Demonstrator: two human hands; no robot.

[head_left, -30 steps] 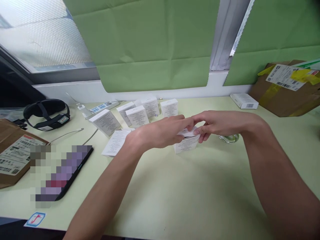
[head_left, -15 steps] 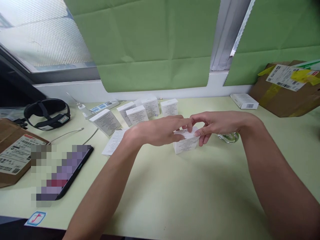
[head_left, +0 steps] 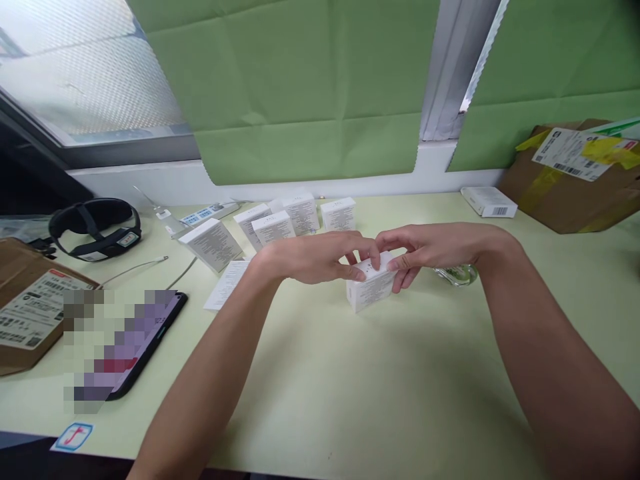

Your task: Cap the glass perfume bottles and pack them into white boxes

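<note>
A small white box (head_left: 369,291) with fine print stands on the pale green table (head_left: 350,387) in the middle of the view. My left hand (head_left: 313,257) comes in from the left, its fingertips pinched on the box's top. My right hand (head_left: 430,247) grips the same box from the right, thumb and fingers closed on its upper edge. Behind my hands several similar white boxes (head_left: 274,229) stand in a loose group. A printed paper leaflet (head_left: 227,285) lies flat just left of my left wrist.
A dark phone (head_left: 145,347) lies at the left, with a black headband device (head_left: 95,227) and a brown parcel (head_left: 25,310) beyond it. A larger cardboard box (head_left: 570,180) and a flat white box (head_left: 489,201) sit at the far right. A clear glass object (head_left: 457,274) rests behind my right wrist.
The box's raised top flap now lies flat under my fingers. Both hands stayed on the box and shifted only slightly.
</note>
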